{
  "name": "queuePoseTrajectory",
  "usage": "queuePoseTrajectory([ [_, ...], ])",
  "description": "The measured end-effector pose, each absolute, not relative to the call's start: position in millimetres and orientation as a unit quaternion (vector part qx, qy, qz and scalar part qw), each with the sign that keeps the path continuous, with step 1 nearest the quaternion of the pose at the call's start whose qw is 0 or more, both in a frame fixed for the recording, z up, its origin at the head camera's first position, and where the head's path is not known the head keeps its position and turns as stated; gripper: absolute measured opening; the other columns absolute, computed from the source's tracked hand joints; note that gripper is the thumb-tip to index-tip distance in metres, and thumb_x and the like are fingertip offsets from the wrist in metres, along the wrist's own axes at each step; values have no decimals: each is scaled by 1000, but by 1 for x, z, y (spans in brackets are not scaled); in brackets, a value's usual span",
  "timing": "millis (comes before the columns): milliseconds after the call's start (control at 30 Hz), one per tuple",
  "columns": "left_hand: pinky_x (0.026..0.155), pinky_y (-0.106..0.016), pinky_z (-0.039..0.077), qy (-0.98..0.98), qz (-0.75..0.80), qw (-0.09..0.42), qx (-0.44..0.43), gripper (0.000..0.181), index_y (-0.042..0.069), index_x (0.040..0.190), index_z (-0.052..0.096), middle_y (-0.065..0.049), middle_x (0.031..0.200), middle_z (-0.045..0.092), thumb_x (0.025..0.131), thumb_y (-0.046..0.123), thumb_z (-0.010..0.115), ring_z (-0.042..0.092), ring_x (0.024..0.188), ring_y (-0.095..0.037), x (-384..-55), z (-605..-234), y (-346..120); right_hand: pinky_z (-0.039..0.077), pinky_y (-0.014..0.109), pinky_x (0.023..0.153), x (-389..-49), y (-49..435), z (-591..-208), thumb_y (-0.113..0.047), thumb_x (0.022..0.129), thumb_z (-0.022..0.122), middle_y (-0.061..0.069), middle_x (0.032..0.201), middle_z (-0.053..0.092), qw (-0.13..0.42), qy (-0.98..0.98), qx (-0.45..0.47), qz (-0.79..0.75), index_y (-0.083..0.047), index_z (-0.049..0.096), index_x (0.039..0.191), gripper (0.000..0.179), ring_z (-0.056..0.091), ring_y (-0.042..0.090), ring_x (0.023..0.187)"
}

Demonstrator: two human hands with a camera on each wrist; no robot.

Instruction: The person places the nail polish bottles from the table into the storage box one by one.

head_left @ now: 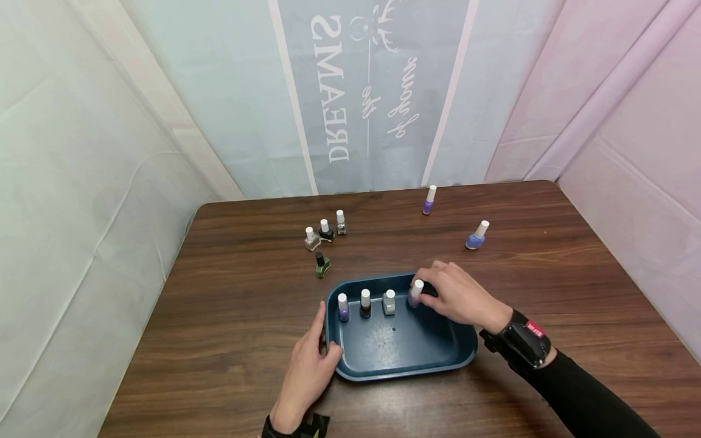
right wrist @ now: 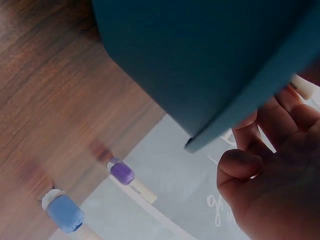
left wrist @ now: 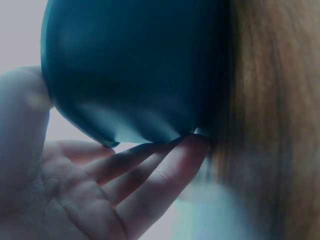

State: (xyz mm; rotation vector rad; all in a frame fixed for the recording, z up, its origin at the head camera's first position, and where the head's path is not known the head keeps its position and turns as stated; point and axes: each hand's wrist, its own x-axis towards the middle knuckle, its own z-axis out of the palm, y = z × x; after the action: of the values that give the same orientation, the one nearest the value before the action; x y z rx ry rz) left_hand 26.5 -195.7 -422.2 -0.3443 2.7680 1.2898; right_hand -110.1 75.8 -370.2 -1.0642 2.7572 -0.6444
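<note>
One blue tray [head_left: 405, 354]: on the wooden table [head_left: 230, 316], before you.
Your right hand [head_left: 460, 293]: thumb and fingers pinching a lilac nail polish bottle [head_left: 414, 298], in the tray's far right corner.
Your left hand [head_left: 306, 368]: fingers straight against the tray's left wall, thumb at the rim.
Tray row, left of the lilac: purple bottle [head_left: 343, 312], dark bottle [head_left: 365, 309], pale bottle [head_left: 389, 305], upright.
Table beyond: green bottle [head_left: 322, 266], blue bottle [head_left: 474, 241].
</note>
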Motion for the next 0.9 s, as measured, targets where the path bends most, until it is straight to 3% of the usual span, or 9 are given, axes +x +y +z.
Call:
queuePoseTrajectory([
  [133,70,-24,40,903,414,27,-112,79,21,154,27,-2,119,57,81,15,57,43,64,-7,27,-422,-196,38,24,67,-110,76,-372,-23,84,73,-15,85,62,57,909,-359,-205,-26,69,93,10,47,9,77],
  [500,70,-24,40,900,420,35,-112,79,23,154,26,-5,136,54,81,15,56,44,64,-7,26,-421,-196,34,27,70,-110,74,-376,-24,84,73,-16,83,61,54,911,-360,-194,-26,69,93,10,42,7,74],
  [900,71,-24,41,901,419,29,-109,79,21,154,26,-7,141,52,81,14,56,45,66,-8,26,-421,-197,34,28,72,-109,73,-378,-24,84,73,-15,86,63,56,913,-357,-191,-27,70,91,8,42,7,74],
])
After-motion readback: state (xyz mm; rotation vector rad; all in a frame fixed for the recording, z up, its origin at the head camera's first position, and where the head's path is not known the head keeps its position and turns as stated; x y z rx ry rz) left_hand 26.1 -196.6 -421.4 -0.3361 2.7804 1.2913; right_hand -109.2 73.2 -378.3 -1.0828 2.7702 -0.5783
